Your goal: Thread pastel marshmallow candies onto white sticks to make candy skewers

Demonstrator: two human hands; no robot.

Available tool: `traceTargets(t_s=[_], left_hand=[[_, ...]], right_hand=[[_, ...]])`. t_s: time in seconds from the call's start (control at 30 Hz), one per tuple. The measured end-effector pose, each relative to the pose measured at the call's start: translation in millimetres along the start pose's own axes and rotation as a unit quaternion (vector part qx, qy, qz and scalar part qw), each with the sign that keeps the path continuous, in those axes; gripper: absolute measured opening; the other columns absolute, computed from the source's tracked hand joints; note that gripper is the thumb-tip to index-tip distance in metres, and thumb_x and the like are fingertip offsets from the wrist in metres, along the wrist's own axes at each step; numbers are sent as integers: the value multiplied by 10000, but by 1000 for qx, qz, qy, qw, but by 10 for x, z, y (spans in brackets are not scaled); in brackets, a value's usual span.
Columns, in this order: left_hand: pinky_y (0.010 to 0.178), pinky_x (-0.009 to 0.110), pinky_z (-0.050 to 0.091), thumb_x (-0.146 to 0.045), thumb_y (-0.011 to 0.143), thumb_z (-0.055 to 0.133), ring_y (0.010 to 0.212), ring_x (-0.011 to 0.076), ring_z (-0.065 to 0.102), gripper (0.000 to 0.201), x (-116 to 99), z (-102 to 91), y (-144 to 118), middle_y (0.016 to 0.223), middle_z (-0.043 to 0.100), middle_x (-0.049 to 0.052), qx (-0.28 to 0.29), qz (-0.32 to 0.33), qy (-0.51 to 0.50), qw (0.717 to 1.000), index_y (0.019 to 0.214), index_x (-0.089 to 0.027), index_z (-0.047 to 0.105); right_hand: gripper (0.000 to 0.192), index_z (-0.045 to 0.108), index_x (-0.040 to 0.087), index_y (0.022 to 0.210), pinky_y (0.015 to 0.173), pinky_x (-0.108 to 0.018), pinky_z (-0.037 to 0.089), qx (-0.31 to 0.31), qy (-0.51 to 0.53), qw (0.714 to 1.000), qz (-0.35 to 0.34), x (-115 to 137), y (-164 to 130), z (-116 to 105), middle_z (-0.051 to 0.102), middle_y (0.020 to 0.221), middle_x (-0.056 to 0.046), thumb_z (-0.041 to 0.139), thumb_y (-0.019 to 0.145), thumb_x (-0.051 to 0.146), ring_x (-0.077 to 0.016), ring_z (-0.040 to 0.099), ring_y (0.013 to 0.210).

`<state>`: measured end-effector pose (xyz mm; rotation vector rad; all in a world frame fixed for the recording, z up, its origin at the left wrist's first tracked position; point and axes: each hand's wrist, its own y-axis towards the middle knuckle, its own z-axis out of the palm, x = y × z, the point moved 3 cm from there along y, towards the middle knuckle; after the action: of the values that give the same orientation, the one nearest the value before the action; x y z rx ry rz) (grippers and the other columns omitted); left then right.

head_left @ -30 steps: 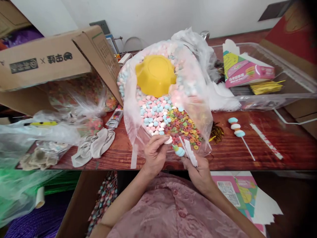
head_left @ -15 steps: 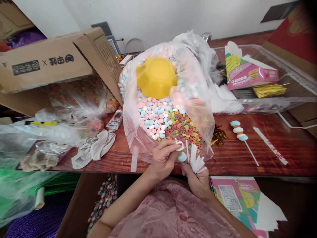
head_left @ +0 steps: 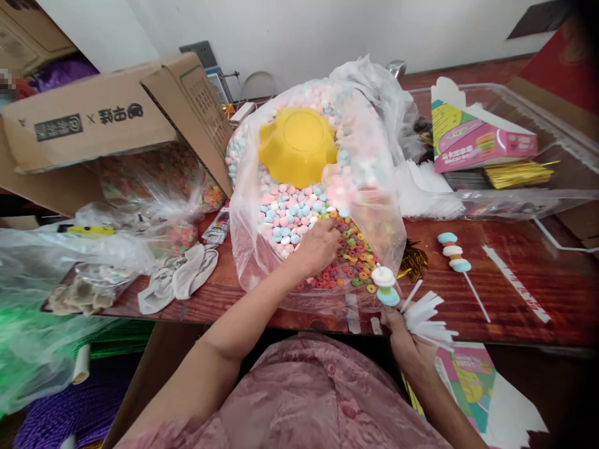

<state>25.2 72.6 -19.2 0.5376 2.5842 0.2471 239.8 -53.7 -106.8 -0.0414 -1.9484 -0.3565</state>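
Candy skewer [head_left: 385,280] jutting from right hand [head_left: 408,337], clamped on it, left hand [head_left: 322,247] at gummy rings [head_left: 360,249], grip hidden

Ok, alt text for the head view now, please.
The left hand reaches into colorful candy rings in an open plastic bag, beside pastel candies topped by a yellow dish, while the right hand holds a candy skewer and thin white pieces. Another skewer lies on the table to the right.
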Motion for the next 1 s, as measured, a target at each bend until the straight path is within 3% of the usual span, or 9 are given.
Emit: traceTargets(t_s=[0.07,0.2,0.4,0.57,0.63,0.73,0.83,0.93,1.0], left_hand=[[818,382,524,-2,801,586,905,274,629,164,-2,80,109,921,650,150,68,18,58,996,775,-116,702],[750,327,512,-58,804,577,774,211,608,168,12,74,-25,858,623,95,108,43,23,993,758,-153,708],[726,281,500,-84,792,627,753,171,625,195,244,-22,-283,830,676,42,19,-10,-142,990,895,-186,757],[765,309,524,-40,752,586,837,197,634,417,234,40,-360,937,679,83,13,7,-89,996,1124,-155,735],[756,316,524,-36,753,567,811,199,631,375,204,56,-392,879,681,85,13,29,-84,996,1063,-141,747],[728,302,516,-61,788,567,755,176,627,254,200,25,-467,795,689,65,-47,15,-158,986,918,-161,762],[671,266,504,-155,786,669,691,138,618,130,228,-29,-574,760,703,28,-132,-98,-321,933,867,-176,768],[558,226,472,-263,705,802,570,96,566,185,171,-31,-670,690,687,-10,-146,-222,-499,825,862,-169,773],[519,209,462,-291,653,852,533,77,551,251,83,-36,-704,687,694,-15,-145,-261,-567,768,853,-164,772]], right_hand=[[221,702,190,902,631,-308,559,-4,-18,999,-39,59,-13,1,709,709,-31,632,908,400,-181,627,588],[237,718,186,919,546,-289,535,-6,-13,999,-48,126,-6,-21,689,644,-15,632,900,406,-172,596,516],[207,743,196,950,580,-292,555,22,4,998,-61,107,50,-35,726,695,-15,657,893,376,-181,642,552],[231,748,198,1029,686,-308,586,34,18,997,-70,98,53,-16,775,913,-50,643,910,367,-196,697,680],[277,741,191,1076,652,-300,577,43,13,997,-64,80,47,-9,771,912,-53,638,913,389,-188,675,647],[300,727,184,1125,573,-281,543,47,-5,996,-77,60,41,-13,757,837,-42,630,915,376,-163,610,544],[188,743,188,985,495,-253,471,55,-30,990,-127,104,48,-10,679,659,-4,615,907,302,-133,520,455],[167,729,196,915,478,-236,434,103,-46,980,-163,215,73,52,593,569,27,569,894,237,-122,483,435],[192,719,194,963,511,-232,456,133,-48,976,-163,299,101,116,624,622,19,543,885,209,-129,524,478]])
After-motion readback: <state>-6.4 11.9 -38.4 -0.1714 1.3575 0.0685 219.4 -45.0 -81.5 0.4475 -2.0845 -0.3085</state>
